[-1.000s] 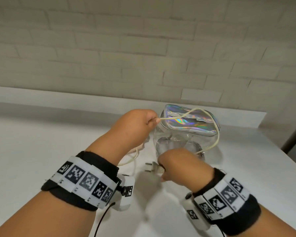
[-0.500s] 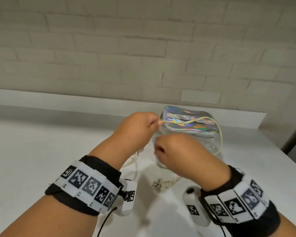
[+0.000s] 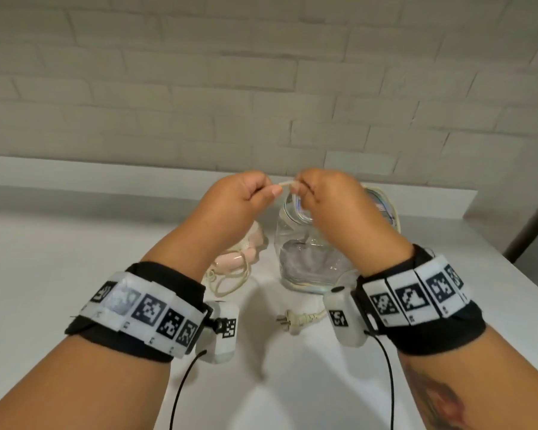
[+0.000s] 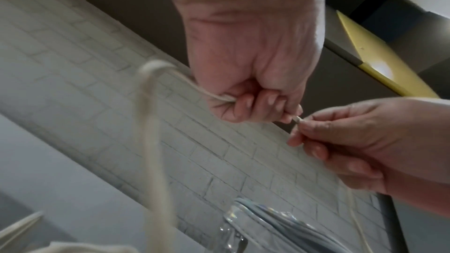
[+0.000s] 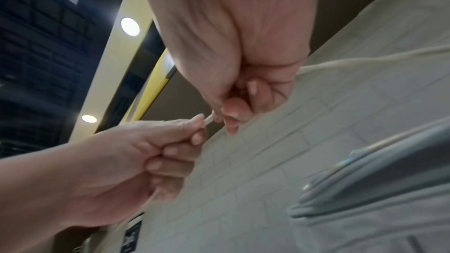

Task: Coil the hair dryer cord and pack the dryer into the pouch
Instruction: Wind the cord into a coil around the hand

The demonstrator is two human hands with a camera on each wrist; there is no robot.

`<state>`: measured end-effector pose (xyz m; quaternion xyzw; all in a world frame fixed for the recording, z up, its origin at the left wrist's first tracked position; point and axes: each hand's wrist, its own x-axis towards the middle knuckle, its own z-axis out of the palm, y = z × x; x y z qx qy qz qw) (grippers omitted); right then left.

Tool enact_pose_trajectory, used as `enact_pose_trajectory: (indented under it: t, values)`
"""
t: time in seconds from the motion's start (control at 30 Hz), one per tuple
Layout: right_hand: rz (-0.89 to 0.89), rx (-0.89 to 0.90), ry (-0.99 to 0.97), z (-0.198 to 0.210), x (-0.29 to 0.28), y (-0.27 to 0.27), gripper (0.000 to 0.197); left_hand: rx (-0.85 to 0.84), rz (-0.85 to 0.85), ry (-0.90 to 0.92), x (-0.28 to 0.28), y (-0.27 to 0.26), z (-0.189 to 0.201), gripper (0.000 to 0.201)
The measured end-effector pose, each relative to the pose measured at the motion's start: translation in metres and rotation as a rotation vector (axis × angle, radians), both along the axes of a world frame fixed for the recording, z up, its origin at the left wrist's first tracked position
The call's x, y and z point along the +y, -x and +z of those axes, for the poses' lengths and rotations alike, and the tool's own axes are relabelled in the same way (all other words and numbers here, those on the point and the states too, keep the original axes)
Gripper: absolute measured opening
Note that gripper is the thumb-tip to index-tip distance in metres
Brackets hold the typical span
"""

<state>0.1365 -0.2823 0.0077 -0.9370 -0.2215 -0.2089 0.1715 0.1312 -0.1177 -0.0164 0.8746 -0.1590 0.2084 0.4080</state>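
Observation:
Both hands are raised above the white table, side by side. My left hand (image 3: 255,193) grips the cream cord (image 3: 288,183) in a fist, and my right hand (image 3: 311,189) pinches the same cord right beside it. The pink hair dryer (image 3: 230,259) lies on the table under my left wrist, with loose cord loops (image 3: 227,280) next to it. The clear pouch (image 3: 308,259) with an iridescent rim stands behind my right hand, a strand of cord running round its far side. The plug (image 3: 295,319) lies on the table near my right wrist. In the left wrist view the cord (image 4: 151,122) hangs down from my fist (image 4: 253,103).
A white brick wall (image 3: 261,88) runs behind the table, with a raised ledge (image 3: 75,172) along its foot. The table's right edge (image 3: 525,290) lies close to my right forearm. A dark upright post (image 3: 534,225) stands beyond that edge.
My right hand has let go of the plug, which now lies on the table, and risen to pinch the cord beside my left hand. The left hand kept its grip.

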Motion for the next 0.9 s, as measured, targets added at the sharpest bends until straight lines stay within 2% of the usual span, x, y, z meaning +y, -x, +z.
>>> enact_pose_trajectory:
  t: [0.13,0.3,0.43,0.53,0.63,0.77,0.9]
  values:
    - [-0.154,-0.097,-0.241,0.003,-0.027,-0.026,0.031,0.073,0.034,0.15,0.008,-0.004,-0.001,0.03]
    - [-0.258,-0.09,0.015,-0.003,-0.033,-0.025,0.025,0.094,0.046,0.18,-0.002,-0.001,0.0,0.028]
    - [-0.085,-0.226,0.123,-0.003,-0.009,0.011,0.051,0.086,0.0,0.141,-0.015,0.0,-0.002,0.031]
    - [-0.02,-0.28,0.231,-0.012,0.007,0.024,0.045,0.066,-0.064,0.151,-0.026,0.004,-0.001,0.036]
    - [0.007,-0.205,0.19,-0.014,0.004,0.023,0.022,0.07,-0.096,0.188,-0.025,0.004,-0.005,0.022]
    - [-0.017,-0.002,0.093,-0.008,-0.011,0.019,0.028,0.165,-0.214,0.362,-0.013,0.003,-0.015,0.021]
    - [-0.128,-0.118,-0.173,-0.007,-0.041,0.004,0.029,0.202,-0.227,0.498,-0.001,0.002,-0.024,0.027]
